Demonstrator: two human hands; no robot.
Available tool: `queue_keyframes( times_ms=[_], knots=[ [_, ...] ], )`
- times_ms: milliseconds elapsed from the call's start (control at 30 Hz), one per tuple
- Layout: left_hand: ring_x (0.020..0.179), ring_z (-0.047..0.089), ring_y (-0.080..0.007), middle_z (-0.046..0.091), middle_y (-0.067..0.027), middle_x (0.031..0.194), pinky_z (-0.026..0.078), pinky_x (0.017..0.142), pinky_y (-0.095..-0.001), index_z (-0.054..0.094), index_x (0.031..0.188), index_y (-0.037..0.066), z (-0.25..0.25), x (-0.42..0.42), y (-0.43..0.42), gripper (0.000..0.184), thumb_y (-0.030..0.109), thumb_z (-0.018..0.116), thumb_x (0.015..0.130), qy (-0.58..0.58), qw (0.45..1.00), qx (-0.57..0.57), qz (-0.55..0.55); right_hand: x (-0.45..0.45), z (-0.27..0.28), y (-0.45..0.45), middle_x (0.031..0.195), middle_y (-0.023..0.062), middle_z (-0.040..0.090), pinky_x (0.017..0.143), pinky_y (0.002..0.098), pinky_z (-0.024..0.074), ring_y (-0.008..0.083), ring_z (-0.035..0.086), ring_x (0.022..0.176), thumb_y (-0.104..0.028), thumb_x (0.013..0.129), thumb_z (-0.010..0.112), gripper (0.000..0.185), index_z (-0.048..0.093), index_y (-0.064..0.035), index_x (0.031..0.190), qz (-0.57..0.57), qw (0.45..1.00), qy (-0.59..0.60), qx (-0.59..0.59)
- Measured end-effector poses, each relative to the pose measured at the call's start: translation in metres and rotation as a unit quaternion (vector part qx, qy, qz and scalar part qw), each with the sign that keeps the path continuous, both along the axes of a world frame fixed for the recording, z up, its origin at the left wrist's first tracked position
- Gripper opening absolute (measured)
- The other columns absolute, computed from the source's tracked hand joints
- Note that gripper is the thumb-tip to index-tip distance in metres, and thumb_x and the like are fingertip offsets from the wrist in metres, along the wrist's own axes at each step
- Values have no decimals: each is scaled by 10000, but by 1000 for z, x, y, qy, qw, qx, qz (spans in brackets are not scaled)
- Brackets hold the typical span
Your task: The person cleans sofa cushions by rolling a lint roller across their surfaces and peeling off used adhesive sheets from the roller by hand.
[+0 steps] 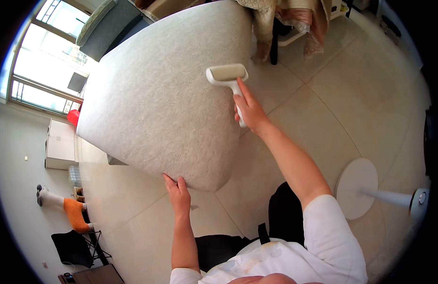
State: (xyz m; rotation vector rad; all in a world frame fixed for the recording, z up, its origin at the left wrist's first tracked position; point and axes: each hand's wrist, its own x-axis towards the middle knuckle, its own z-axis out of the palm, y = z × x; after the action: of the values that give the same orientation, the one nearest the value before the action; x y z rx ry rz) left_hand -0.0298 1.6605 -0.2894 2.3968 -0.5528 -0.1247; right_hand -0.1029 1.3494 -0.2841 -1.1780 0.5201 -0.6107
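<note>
My right hand [250, 110] is closed around the white handle of a lint roller [228, 72], its index finger stretched along the neck. The roller's wide, pale head is over the right side of a large light-grey sofa cushion [157, 94] with a mottled, textured cover. I cannot tell whether the roller touches the fabric. At the cushion's near edge, my left hand [179, 194] grips the rim with thumb and fingers; some of its fingers are hidden.
Grey sofa parts [108, 31] stand behind the cushion. A pinkish cloth [302, 21] hangs at the back. On the right, a round white stand base [357, 188] rests on the tiled floor [318, 113]. A black folding chair [72, 248] and white box [60, 142] are at left.
</note>
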Motion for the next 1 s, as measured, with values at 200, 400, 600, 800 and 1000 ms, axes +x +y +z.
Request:
queue_keyframes(
  times_ms=[200, 400, 600, 800, 1000],
  knots=[
    [1325, 230, -382, 196, -293, 1430, 223, 1077, -385, 127, 1390, -96, -3, 3, -2, 674, 318, 424, 949, 15, 999, -30, 3, -79, -31, 78, 768, 38, 464, 520, 268, 422, 114, 457, 542, -218, 953, 380, 564, 131, -193, 1459, 49, 982, -9, 183],
    [1346, 191, -371, 168, -285, 1445, 172, 1098, -386, 114, 1388, -106, 1, 11, 3, 679, 317, 417, 951, 52, 998, -18, 26, -139, -21, 158, 791, 59, 473, 532, 273, 422, 142, 466, 561, -266, 974, 375, 527, 151, -263, 1450, 96, 908, -49, 404],
    [1358, 177, -348, 154, -272, 1456, 166, 1098, -364, 105, 1390, -106, 7, 17, 8, 664, 291, 411, 954, 85, 996, 2, 23, -116, -19, 140, 831, 62, 454, 556, 269, 411, 136, 447, 622, -278, 972, 378, 566, 96, -230, 1460, 89, 867, -95, 481],
    [1365, 167, -334, 144, -262, 1463, 165, 1097, -355, 81, 1395, -101, -3, 24, 17, 631, 253, 372, 961, 90, 995, 0, 32, -79, -51, 83, 830, 44, 419, 551, 260, 411, 121, 420, 648, -276, 951, 415, 601, 112, -176, 1459, 64, 889, -119, 437],
    [1363, 179, -325, 150, -260, 1464, 171, 1090, -340, 69, 1403, -88, -1, 25, 24, 614, 235, 347, 962, 102, 993, 29, 51, -52, -79, 36, 765, 33, 457, 487, 258, 365, 117, 423, 559, -330, 952, 406, 538, 185, -281, 1440, 46, 905, -90, 413]
  ],
)
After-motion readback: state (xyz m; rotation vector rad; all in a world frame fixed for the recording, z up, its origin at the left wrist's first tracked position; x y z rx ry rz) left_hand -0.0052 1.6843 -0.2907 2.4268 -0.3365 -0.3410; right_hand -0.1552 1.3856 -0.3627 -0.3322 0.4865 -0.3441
